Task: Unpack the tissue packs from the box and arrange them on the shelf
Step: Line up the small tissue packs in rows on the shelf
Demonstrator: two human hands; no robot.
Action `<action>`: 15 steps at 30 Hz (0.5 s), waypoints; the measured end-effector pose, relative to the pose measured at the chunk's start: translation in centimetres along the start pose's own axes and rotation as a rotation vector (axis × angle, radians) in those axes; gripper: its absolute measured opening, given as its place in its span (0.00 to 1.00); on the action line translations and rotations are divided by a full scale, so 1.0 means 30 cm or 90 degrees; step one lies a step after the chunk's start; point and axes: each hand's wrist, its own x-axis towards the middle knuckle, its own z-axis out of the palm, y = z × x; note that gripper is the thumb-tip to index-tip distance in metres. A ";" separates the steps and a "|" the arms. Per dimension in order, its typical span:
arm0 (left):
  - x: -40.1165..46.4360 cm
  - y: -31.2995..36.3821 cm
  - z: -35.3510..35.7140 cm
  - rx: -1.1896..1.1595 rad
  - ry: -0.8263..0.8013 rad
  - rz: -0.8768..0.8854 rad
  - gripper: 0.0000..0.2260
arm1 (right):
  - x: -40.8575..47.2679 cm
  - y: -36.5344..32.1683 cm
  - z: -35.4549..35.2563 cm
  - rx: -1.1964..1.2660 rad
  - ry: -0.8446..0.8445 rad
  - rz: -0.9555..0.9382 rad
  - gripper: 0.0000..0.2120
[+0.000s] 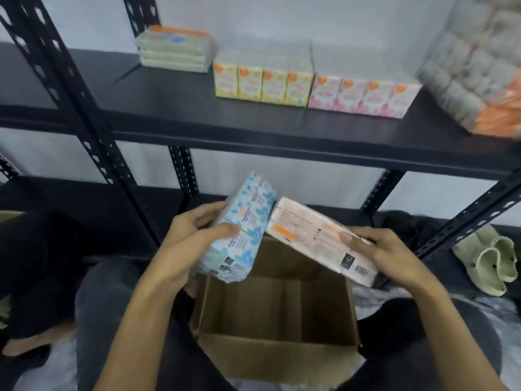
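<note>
My left hand (pixel 197 228) grips a blue-and-white tissue pack (pixel 242 230), tilted upright above the box. My right hand (pixel 377 249) grips a pale pink tissue pack (pixel 318 235) that slants down to the right; the two packs touch at their upper ends. Below them an open cardboard box (pixel 279 354) sits between my knees, its visible inside bare. On the black shelf (pixel 253 128) stand a row of yellow packs (pixel 262 84) and a row of pink packs (pixel 363 94), with a stack of pale green packs (pixel 174 50) behind to the left.
A large wrapped bundle of rolls (pixel 479 66) lies at the shelf's right end. Black perforated uprights (pixel 70 88) frame the shelving. A pair of light green sandals (pixel 490 258) lies on the floor at the right. Dark cloth covers the floor at the left.
</note>
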 end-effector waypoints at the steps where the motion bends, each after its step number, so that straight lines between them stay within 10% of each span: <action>1: -0.011 0.059 0.001 0.000 -0.009 0.028 0.24 | -0.005 -0.051 -0.039 0.000 0.017 -0.022 0.12; 15: 0.283 0.540 -0.016 0.201 -0.064 0.246 0.24 | 0.242 -0.399 -0.499 -0.126 0.250 -0.176 0.18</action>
